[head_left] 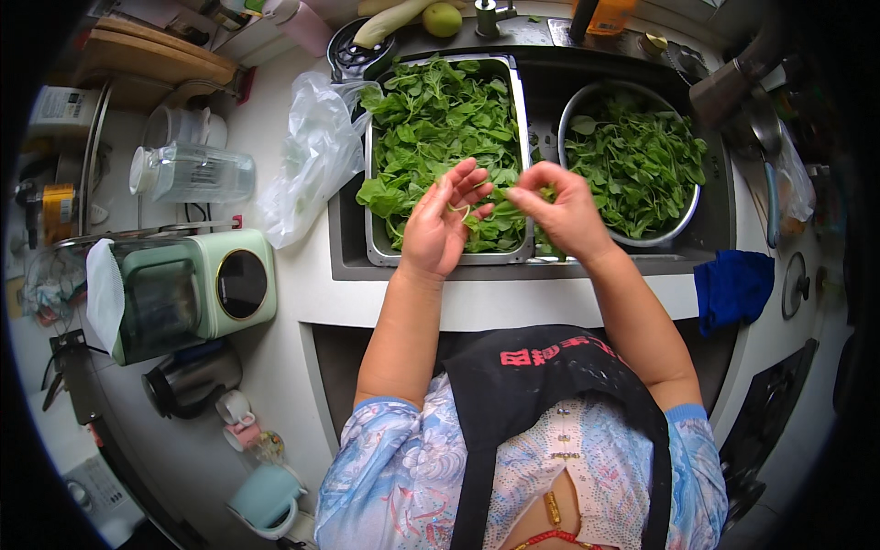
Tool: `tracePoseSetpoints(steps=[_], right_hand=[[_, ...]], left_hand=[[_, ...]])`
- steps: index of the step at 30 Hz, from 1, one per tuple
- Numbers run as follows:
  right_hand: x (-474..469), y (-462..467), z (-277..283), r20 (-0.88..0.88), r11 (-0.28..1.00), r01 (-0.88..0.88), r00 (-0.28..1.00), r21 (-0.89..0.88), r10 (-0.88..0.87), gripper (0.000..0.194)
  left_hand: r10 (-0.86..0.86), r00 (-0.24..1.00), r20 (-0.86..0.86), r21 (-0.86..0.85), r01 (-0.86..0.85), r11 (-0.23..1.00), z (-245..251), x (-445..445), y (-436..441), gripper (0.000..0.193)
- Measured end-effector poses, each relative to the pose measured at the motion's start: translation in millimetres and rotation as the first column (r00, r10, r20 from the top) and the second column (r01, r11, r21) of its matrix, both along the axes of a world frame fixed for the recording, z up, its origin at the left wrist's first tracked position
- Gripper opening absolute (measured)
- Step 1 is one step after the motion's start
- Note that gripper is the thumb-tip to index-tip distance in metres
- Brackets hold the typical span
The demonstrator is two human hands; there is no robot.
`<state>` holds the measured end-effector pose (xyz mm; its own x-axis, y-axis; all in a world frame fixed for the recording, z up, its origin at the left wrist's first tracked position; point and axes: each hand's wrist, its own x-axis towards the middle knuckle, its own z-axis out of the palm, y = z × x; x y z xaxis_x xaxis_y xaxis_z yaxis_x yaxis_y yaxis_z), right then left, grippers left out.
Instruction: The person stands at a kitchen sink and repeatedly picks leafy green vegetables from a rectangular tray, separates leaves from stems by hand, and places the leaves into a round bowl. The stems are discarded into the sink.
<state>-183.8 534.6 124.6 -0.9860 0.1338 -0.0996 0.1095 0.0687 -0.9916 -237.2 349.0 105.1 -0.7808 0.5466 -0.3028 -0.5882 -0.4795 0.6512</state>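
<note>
My left hand (445, 220) is palm up over the front of a rectangular metal tray (524, 137) heaped with leafy greens (440, 124). Its fingers are partly spread, and a thin pale green stem (459, 207) lies on them. To its right, my right hand (560, 210) is raised at the tray's right edge, with thumb and forefinger pinching a bit of green leaf. A round metal bowl (689, 216) of more leafy greens (625, 165) stands right of the tray in the dark sink (718, 179).
A crumpled plastic bag (313, 151) lies left of the tray. Farther left are a water pitcher (206, 172) and a pale green appliance (234, 282). A blue cloth (734, 289) hangs over the counter's front edge. A faucet (488, 19) and a green round fruit (442, 19) are behind the sink.
</note>
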Motion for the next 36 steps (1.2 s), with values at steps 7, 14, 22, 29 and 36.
tracePoseSetpoints(steps=[7,14,22,29,36], right_hand=[[2,-4,4,-0.057,0.994,-0.001,0.998,0.106,0.007,0.018],[18,115,-16,-0.017,0.912,0.329,0.942,0.243,-0.335,0.039],[50,170,-66,0.005,0.561,0.21,0.934,0.801,-0.358,0.038],[44,110,-62,0.019,0.851,0.272,0.949,0.45,-0.314,0.02],[12,38,-21,-0.062,0.962,0.091,0.995,0.258,-0.078,0.017]], left_hand=[[0.035,0.985,-0.167,-0.112,-0.054,0.992,9,2,6,0.035],[-0.074,0.865,-0.496,-0.704,-0.351,0.617,6,-24,-61,0.026],[-0.621,0.488,-0.614,-0.737,-0.637,0.227,-20,-18,-38,0.039],[-0.066,0.9,-0.431,-0.523,-0.19,0.831,-27,-30,-39,0.011],[0.068,0.994,-0.087,-0.281,-0.09,0.955,7,-37,-53,0.029]])
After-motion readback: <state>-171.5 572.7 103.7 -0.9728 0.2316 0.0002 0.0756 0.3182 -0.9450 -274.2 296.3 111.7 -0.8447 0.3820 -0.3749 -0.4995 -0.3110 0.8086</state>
